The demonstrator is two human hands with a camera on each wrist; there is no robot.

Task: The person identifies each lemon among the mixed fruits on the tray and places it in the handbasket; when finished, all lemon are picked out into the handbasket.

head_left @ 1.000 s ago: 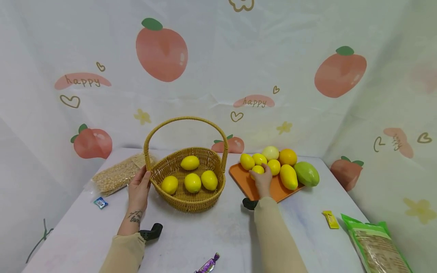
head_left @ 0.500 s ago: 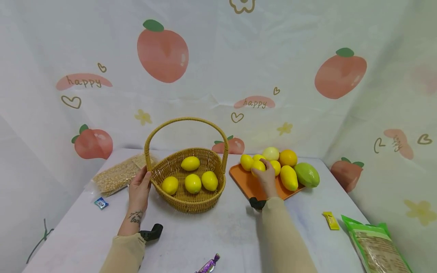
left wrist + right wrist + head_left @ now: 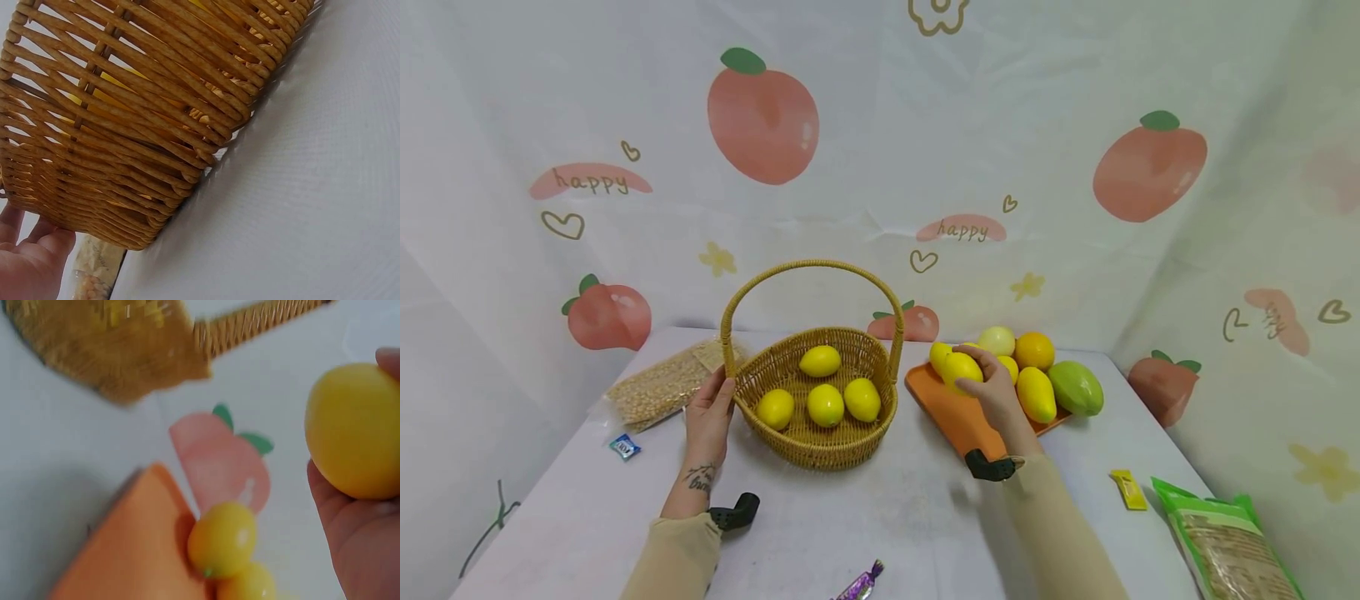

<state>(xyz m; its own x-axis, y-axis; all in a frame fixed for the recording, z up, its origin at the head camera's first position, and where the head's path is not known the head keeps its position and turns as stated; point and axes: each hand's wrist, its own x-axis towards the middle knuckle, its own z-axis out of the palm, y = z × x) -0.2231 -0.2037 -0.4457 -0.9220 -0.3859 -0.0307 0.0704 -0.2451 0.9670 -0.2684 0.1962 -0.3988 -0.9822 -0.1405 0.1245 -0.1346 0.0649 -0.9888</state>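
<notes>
Right of the basket (image 3: 820,456), our right hand (image 3: 1002,398) grips a lemon (image 3: 959,371) between thumb and fingers (likely light, firm, slippery; best cupped round its belly); our left hand (image 3: 709,423) pinches the basket's left edge.

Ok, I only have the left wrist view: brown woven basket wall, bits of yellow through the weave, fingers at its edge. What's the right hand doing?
Observer: The right hand holds a smooth, rounded yellow lemon.
Operator: How many fruits are inside the basket?
Observer: Four yellow lemons.
Operator: And what's just right of it on the table?
Observer: A flat orange tray, with a long yellow mango-shaped fruit among those on it.
</notes>
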